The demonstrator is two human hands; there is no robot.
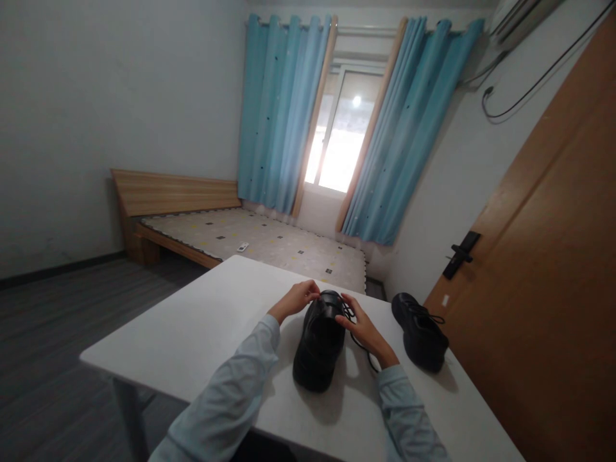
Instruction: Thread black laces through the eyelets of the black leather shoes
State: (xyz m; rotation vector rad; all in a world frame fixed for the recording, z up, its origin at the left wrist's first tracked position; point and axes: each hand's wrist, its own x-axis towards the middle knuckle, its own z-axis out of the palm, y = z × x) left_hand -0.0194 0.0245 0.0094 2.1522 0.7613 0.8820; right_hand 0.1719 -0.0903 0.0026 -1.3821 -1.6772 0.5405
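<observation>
A black lace-up shoe stands on the white table, its heel toward me and its toe pointing away. My left hand is at the shoe's far left side, fingertips pinched together against it; whatever they pinch is too small to make out. On the other side, my right hand grips the shoe's right edge, with the thumb at the opening and the fingers by the laces. A loose black shoelace trails down beside my right wrist onto the table. The matching black shoe, with its laces in, rests farther right.
The white table has its near edge close to my body. Behind it is a bed with a small white remote on its mattress. A brown door stands to the right, and blue curtains flank the window.
</observation>
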